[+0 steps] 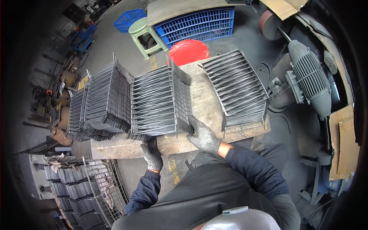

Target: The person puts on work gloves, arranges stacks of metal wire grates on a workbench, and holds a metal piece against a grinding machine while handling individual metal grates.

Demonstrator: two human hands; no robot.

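A middle stack of grey metal wire racks (153, 103) stands on a worn wooden board, between my two gloved hands. My left hand (152, 154), in a grey knit glove, is closed at the stack's near lower edge; its fingertips are partly hidden under the wires. Against the near right corner of the same stack, my right hand (206, 137) grips with its thumb in front and its fingers along the side. Farther right lies a smaller stack of wire racks (235, 86). More nested racks (105, 97) lean in a tall pile at the left.
Beyond the wooden board (199, 90) stand a red round stool top (188, 51), a green plastic stool (147, 34) and a blue crate (195, 27). A grey motor (309, 71) with a wheel is at the right. At lower left, a wire cage (111, 180) stands beside bundled metal parts (74, 191).
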